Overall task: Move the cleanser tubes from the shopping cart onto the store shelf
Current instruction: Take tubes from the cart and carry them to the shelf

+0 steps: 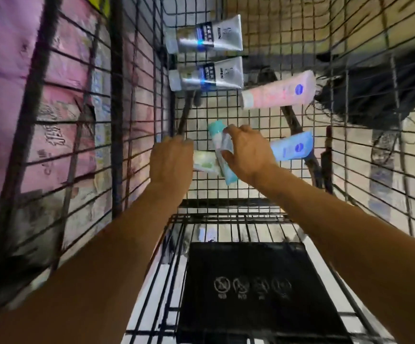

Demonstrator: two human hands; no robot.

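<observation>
A pale store floor shows through the wire mesh of the shopping cart point(226, 112), and pink packaged goods point(60, 100) stand stacked beyond its left wall. I look straight down into the basket; the black child-seat flap point(248, 289) with printed warning icons lies folded nearest me. Six cleanser tubes remain on the cart floor, none yet on a shelf, so I judge the task to be at an early pick-up. Two silver tubes point(208, 36) lie side by side at the far end, a pink tube point(279, 91) to their right, and a blue tube point(293, 146) nearer, just beside my right wrist. My right hand point(247, 151) grips the teal tube point(220, 150), fingers curled over its upper half, thumb underneath; the tube tilts, its cap end pointing away, apparently being lifted off the mesh. My left hand point(171, 161) reaches down over the green-and-white tube point(205, 165), fingers bent; contact is hidden beneath the hand, so I cannot tell whether it has a hold. The two tubes touch or overlap at the middle. Taking one in each hand would halve the trips. Motion blur limits finer detail.
</observation>
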